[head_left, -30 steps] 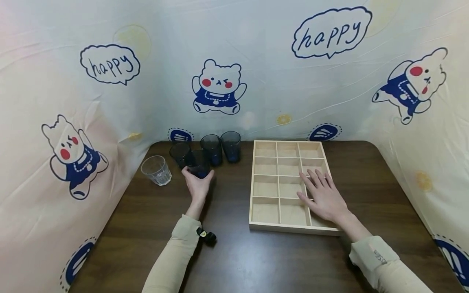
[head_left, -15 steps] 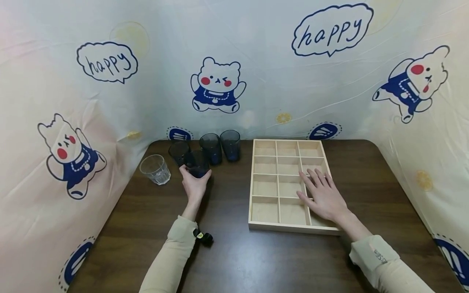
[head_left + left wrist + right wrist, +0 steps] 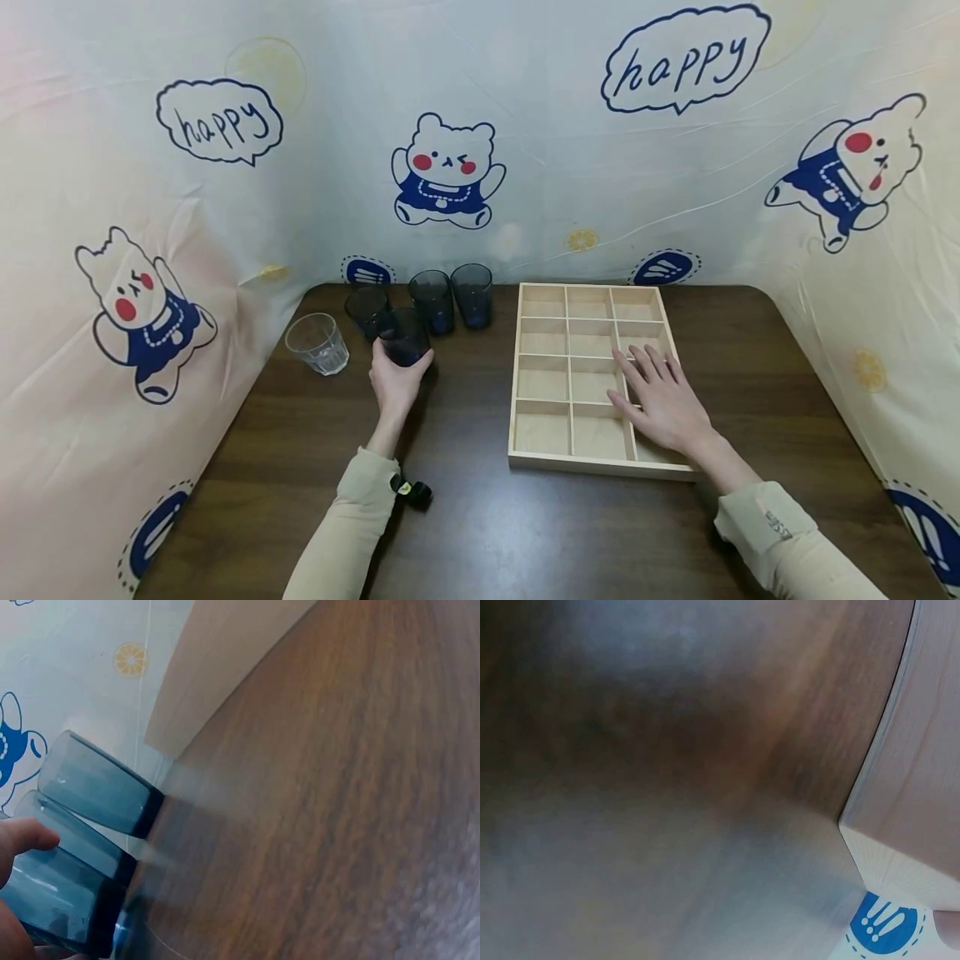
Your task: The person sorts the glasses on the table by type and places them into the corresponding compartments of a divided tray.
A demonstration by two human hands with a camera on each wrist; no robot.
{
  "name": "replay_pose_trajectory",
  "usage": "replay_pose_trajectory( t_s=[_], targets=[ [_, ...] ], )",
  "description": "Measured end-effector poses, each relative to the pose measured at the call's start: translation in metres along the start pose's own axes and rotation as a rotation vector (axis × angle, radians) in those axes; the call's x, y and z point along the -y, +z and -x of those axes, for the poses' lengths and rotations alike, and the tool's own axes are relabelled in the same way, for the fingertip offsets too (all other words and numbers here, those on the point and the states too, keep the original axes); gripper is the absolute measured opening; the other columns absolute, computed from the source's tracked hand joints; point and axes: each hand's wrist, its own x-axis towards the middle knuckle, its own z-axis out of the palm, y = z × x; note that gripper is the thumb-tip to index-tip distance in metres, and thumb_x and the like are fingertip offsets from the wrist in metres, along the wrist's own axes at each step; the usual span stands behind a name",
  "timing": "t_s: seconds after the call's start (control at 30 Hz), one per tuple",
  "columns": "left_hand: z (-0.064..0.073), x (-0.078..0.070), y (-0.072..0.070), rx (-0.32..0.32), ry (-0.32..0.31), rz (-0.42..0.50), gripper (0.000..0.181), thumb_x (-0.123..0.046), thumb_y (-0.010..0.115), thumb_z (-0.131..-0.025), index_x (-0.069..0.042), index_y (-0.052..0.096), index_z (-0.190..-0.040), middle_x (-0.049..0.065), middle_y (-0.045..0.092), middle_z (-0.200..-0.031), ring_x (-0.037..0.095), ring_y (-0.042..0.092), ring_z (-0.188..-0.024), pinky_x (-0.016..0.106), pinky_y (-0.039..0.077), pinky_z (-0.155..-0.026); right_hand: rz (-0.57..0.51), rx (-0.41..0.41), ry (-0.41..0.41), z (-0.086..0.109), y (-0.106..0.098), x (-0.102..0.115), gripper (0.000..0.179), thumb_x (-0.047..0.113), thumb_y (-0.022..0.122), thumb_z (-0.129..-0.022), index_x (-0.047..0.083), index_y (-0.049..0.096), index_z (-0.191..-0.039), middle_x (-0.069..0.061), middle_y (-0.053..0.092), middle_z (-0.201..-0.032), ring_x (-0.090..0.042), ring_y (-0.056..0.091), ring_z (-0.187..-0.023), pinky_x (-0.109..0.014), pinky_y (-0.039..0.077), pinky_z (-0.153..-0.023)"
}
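My left hand (image 3: 396, 385) grips a dark blue glass tumbler (image 3: 405, 335) between thumb and fingers. In the left wrist view the thumb lies across the side of this held tumbler (image 3: 56, 892). Right behind it stand more tumblers of the same kind: one at the left (image 3: 366, 308), one at the middle (image 3: 432, 300) and one at the right (image 3: 472, 293). My right hand (image 3: 667, 404) lies with spread, straight fingers over the right column of a wooden compartment box (image 3: 542, 429). The right wrist view shows mainly the table and the box's outer wall (image 3: 922, 772).
A clear glass tumbler (image 3: 320, 346) stands to the left of the dark ones. Everything rests on a dark brown wooden table (image 3: 480, 517). A printed cloth (image 3: 540, 167) hangs behind and along both sides.
My left hand has drawn slightly toward me with the dark blue tumbler in its grip, away from the others. The right hand stays on the box. The head view has shifted a little.
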Motion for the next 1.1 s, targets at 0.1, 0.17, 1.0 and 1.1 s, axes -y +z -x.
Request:
replay_pose_trajectory(
  t_s=[0.1, 0.17, 1.0, 1.1],
  targets=[
    [0.016, -0.031, -0.013, 0.046, -0.019, 0.046, 0.084, -0.031, 0.094, -0.083, -0.004, 0.054, -0.152, 0.027, 0.065, -0.148, 0.045, 0.060, -0.139, 0.061, 0.047, -0.120, -0.002, -0.002, 0.000, 0.000, 0.001, -0.001, 0.077, 0.056, 0.050, -0.111, 0.014, 0.033, -0.174, -0.024, 0.036, -0.175, -0.050, 0.024, -0.166, -0.070, 0.011, -0.136],
    [0.023, -0.044, -0.018, 0.074, -0.033, 0.065, 0.082, -0.027, 0.092, -0.086, -0.002, 0.052, -0.153, 0.026, 0.063, -0.150, 0.044, 0.059, -0.142, 0.060, 0.046, -0.122, 0.000, -0.004, 0.000, 0.000, 0.001, -0.001, 0.077, 0.056, 0.050, -0.111, 0.014, 0.033, -0.174, -0.024, 0.036, -0.175, -0.050, 0.025, -0.166, -0.069, 0.011, -0.136],
    [0.045, -0.094, -0.003, 0.218, 0.131, 0.144, 0.076, -0.024, 0.094, -0.086, -0.005, 0.056, -0.149, 0.021, 0.074, -0.137, 0.036, 0.074, -0.124, 0.053, 0.060, -0.105, 0.001, 0.005, -0.002, 0.000, 0.003, -0.001, 0.077, 0.057, 0.049, -0.112, 0.015, 0.032, -0.174, -0.023, 0.035, -0.176, -0.049, 0.024, -0.167, -0.069, 0.011, -0.136],
    [0.048, -0.098, 0.007, 0.249, 0.176, 0.143, 0.078, -0.023, 0.095, -0.086, -0.005, 0.055, -0.151, 0.021, 0.074, -0.138, 0.036, 0.075, -0.124, 0.054, 0.062, -0.104, -0.008, 0.009, 0.001, 0.000, 0.001, -0.002, 0.077, 0.056, 0.049, -0.112, 0.015, 0.031, -0.174, -0.023, 0.034, -0.177, -0.049, 0.023, -0.167, -0.069, 0.011, -0.136]
  ],
)
